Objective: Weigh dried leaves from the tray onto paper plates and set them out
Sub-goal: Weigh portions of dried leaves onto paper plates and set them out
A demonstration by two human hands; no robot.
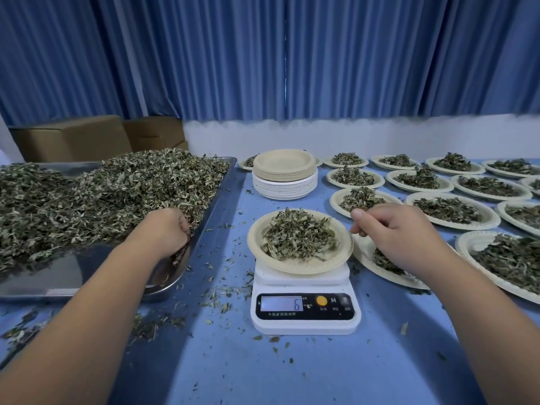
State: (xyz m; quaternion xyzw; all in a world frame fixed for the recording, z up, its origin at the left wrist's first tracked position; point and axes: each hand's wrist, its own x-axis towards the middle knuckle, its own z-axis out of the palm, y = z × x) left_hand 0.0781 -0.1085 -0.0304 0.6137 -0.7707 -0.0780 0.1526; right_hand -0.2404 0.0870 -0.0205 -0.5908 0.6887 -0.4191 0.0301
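A steel tray sits on the left side of the blue desk, heaped with dried leaves across its far and left parts, while its near right corner shows bare metal. The left hand reaches into the tray at its right edge, fingers curled down and closed on a clump of the leaves.

In the middle of the desk stands a white scale, its display reading 6. A paper plate rests on the scale's platform and holds a small mound of leaves.

The right hand hovers just beside the right rim of this plate, thumb and fingertips drawn close together. Whether they pinch any leaves I cannot tell.

Beyond the scale is a stack of empty plates, tan ones on top of white ones. Filled plates lie in rows across the right side of the desk, from near to far, each with its own portion. One of them lies partly under the right forearm.

Loose leaf bits are scattered on the desk between the tray and the scale. Cardboard boxes stand behind the tray, and a blue curtain hangs along the far wall.
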